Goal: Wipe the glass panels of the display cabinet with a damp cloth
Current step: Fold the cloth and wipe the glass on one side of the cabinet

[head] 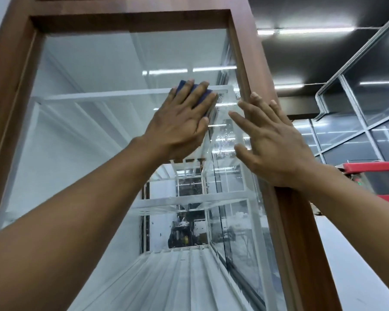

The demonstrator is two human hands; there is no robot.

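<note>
**Op:** Cloth first — a dark blue folded damp cloth (201,92) sits flat on the clear glass panel (94,122) of the brown wood-framed display cabinet (259,70), high up near the right side of the pane. I've got my left hand (180,124) spread over it, palm and fingers pressing it to the glass; only its top corners show past the fingertips.

**Obs:** How will it handle?

**Op:** Soft and limp, I'd judge, and light. It will bunch or slip out if I only pinch an edge, so a flat palm over the middle is the hold to keep. The glass looks slick where it's wet; there are droplets and streaks just right of the cloth, toward the frame.

**Obs:** And your other hand?

**Op:** My right hand (276,140) is empty, fingers splayed, laid on the right-hand wooden upright (299,223) with the thumb side over the glass edge — a brace, by the look of it.

**Obs:** Risks?

**Op:** A pane is stiff but fragile, so I'd press evenly, not hard. Inside, clear glass shelves (189,204) are stacked; beyond the cabinet, ceiling strip lights (305,30) and a red machine (373,167).
</note>
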